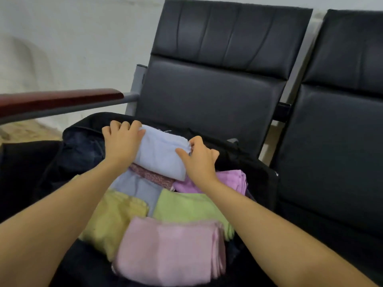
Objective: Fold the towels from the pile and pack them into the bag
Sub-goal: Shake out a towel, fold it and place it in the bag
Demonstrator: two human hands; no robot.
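Note:
A folded light-blue towel (161, 152) lies at the far end of the open black bag (257, 177), on top of other folded towels. My left hand (122, 141) grips its left edge, fingers curled over the far side. My right hand (199, 158) pinches its right edge. Below it lie a patterned maroon towel (153, 176), a grey-blue towel (134, 187), a purple towel (232, 180), a yellow towel (112, 218), a green towel (186, 206) and a pink towel (170, 251) nearest me.
The bag sits on a black padded seat (211, 96) with a red-brown armrest (60, 100) to the left. A second black seat (335, 141) stands to the right. A pale wall is behind.

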